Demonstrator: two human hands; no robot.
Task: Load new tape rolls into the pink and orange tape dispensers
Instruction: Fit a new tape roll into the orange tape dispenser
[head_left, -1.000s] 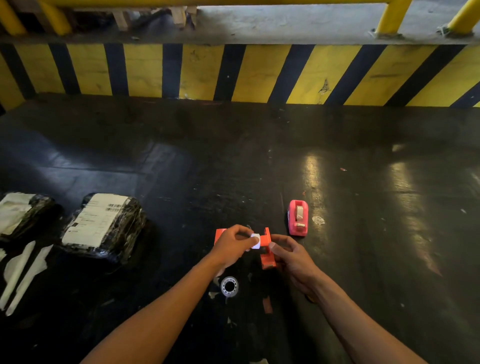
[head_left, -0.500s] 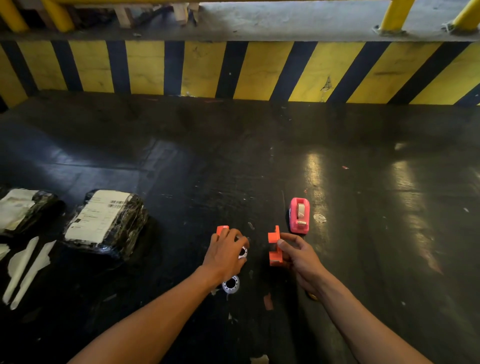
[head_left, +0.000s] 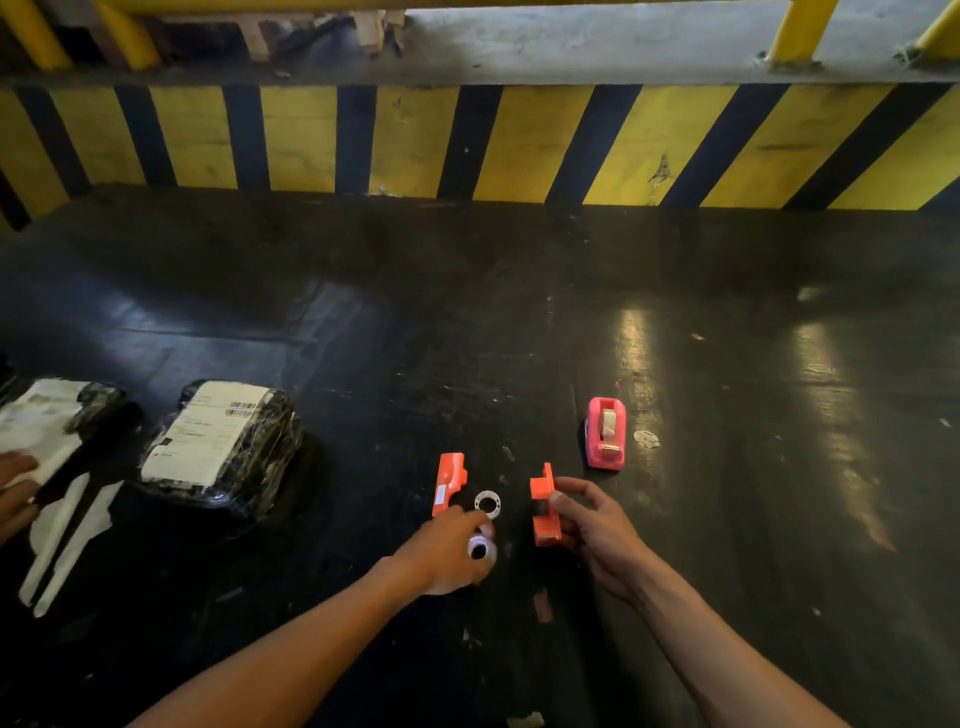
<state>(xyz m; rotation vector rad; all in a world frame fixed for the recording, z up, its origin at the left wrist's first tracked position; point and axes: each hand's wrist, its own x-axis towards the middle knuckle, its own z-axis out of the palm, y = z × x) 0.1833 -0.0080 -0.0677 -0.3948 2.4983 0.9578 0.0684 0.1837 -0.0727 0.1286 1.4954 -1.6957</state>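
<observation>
Head view. The orange tape dispenser lies apart in two halves on the dark desk (head_left: 727, 519). One orange half (head_left: 448, 482) rests flat, just beyond the left hand (head_left: 449, 553). The other orange half (head_left: 543, 506) stands on edge, with the grip of the right hand (head_left: 597, 530) clamped on it between thumb and fingers.

The left hand's grip is closed around a new tape roll (head_left: 480, 550), low over the desk or resting on it; which cannot be told. A white spoked core ring (head_left: 488, 504) lies loose on the desk between the two orange halves, just beyond the left hand.

The pink tape dispenser (head_left: 605, 434) stands assembled, apart and beyond the right hand, with a roll visible inside; it appears already loaded.

Two wrapped parcels (head_left: 223, 444) lie at far left, where another person's hand (head_left: 15, 488) shows at the frame edge.

Judgement: the step in hand is loading the orange dispenser. The next move calls for seating the roll on its hub in one half, core included if it fits so, then closing the halves in alignment.
</observation>
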